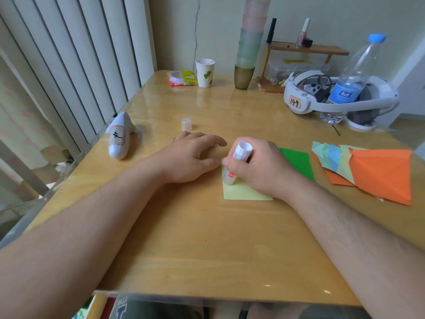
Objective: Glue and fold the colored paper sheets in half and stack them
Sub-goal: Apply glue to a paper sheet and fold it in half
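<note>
The right hand (257, 169) grips a glue stick (236, 162), its tip down on a pale yellow sheet (243, 192) lying mid-bench (184, 238). The left hand (190, 155) rests flat beside it, fingers relaxed. A green sheet (296, 160) and a colored paper pile (377, 171) lie to the right.

The cap (186, 124) stands behind the hands, paper pile (377, 171) right.
</note>
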